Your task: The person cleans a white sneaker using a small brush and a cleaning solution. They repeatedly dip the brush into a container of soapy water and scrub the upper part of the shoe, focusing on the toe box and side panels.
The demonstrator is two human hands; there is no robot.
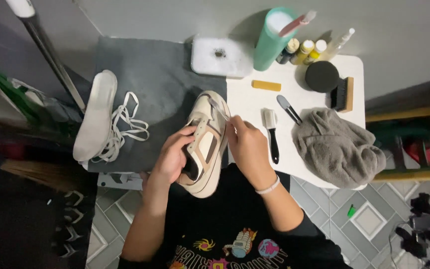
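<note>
Left grip (171, 157) clamped on one sneaker (206, 144); right grip (247, 147) pinching one clear toothbrush (218, 108). Two brushes (271, 133) on table (245, 102).

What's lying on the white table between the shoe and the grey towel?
In the head view, two tools lie between the shoe and the grey towel: a black-handled brush with white bristles and a smaller dark tool with a grey tip.

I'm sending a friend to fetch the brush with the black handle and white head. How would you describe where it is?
Look at the white table on the right. The brush lies just right of the right hand, left of the grey towel. Unlike the wooden brush farther back, it is slim, with a white head and a long black handle.
</note>
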